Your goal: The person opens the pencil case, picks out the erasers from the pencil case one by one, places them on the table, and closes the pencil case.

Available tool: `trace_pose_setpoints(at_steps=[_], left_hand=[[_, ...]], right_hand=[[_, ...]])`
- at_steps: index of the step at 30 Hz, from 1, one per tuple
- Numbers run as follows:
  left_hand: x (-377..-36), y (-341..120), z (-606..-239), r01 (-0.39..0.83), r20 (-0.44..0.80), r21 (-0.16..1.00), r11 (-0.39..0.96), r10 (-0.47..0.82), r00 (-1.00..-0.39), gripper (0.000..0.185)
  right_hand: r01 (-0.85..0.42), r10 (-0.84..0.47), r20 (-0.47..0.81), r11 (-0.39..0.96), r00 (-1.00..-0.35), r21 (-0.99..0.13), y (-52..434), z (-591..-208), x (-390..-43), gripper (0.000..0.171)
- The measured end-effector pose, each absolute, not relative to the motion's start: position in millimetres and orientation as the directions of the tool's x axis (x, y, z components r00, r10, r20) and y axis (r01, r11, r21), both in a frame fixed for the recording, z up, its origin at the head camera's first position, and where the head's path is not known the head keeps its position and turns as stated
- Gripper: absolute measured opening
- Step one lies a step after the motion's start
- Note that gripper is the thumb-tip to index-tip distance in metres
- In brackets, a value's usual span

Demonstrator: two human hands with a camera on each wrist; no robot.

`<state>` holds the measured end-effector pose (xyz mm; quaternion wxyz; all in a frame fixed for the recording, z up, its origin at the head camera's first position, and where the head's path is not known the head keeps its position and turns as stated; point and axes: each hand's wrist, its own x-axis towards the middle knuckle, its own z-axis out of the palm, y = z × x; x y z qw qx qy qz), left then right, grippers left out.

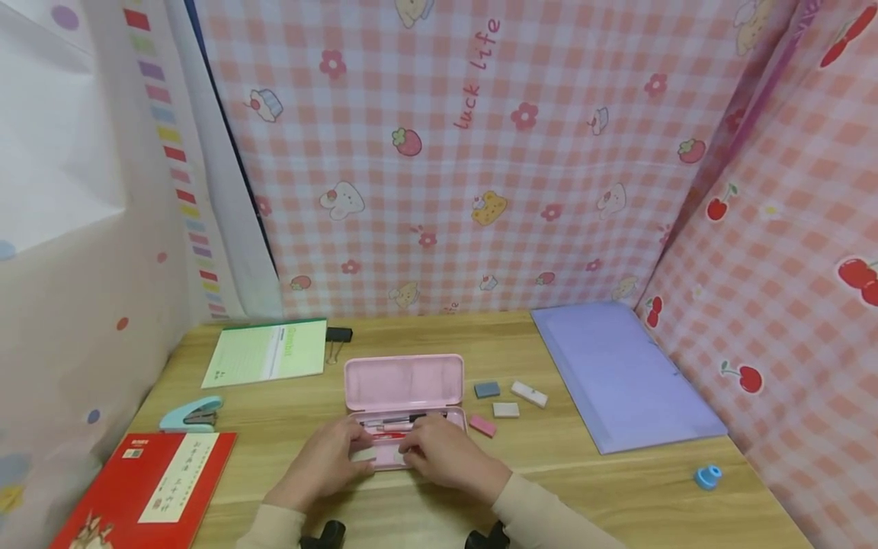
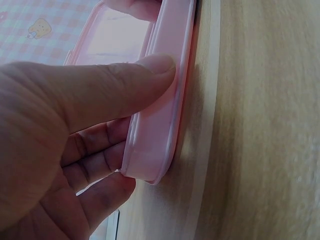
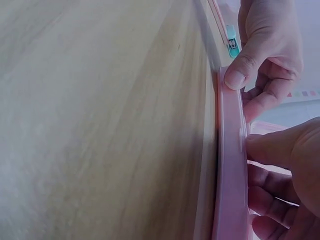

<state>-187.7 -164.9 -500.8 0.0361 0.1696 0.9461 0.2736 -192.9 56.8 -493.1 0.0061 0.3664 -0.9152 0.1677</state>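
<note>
Pink glossy plastic pencil case (image 1: 403,393), rounded corners, lid up, left hand (image 1: 328,457) and right hand (image 1: 447,455) grips clamped on its front rim, wood-grain table (image 1: 604,488)

**Our hands, near edge of the table**

Our left hand (image 1: 328,456): thumb pressed flat, fingers curled beneath. Our right hand (image 1: 446,451): thumb likewise on top, fingers tucked under. Both meet side by side; our beige-sleeved forearms angle inward from below.

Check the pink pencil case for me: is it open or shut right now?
Open. The pencil case has its lid raised behind the tray, pens showing inside; left hand and right hand grip the tray's front edge.
</note>
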Motion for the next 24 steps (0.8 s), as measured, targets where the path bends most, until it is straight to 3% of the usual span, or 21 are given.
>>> trace_pose_setpoints(at_steps=[9, 14, 20, 24], left_hand=[[-185.8, -164.3, -502.1, 0.309, 0.052, 0.522, 0.795, 0.331, -0.942, 0.029], [-184.6, -164.0, -502.5, 0.279, 0.008, 0.530, 0.801, 0.324, -0.946, 0.028], [-184.1, -162.3, -500.9, 0.277, 0.008, 0.536, 0.798, 0.323, -0.946, 0.029], [-183.4, -162.6, -499.3, 0.291, 0.040, 0.530, 0.796, 0.319, -0.947, 0.030]], right_hand=[[-0.651, -0.655, 0.126, 0.673, -0.745, -0.352, 56.3, -491.0, -193.2, 0.011], [-0.652, -0.640, 0.180, 0.653, -0.747, -0.384, 66.7, -486.4, -189.9, 0.014], [-0.631, -0.580, 0.256, 0.661, -0.773, -0.406, 123.2, -477.3, -189.0, 0.013], [-0.585, -0.538, 0.237, 0.706, -0.809, -0.399, 173.9, -487.8, -193.9, 0.013]])
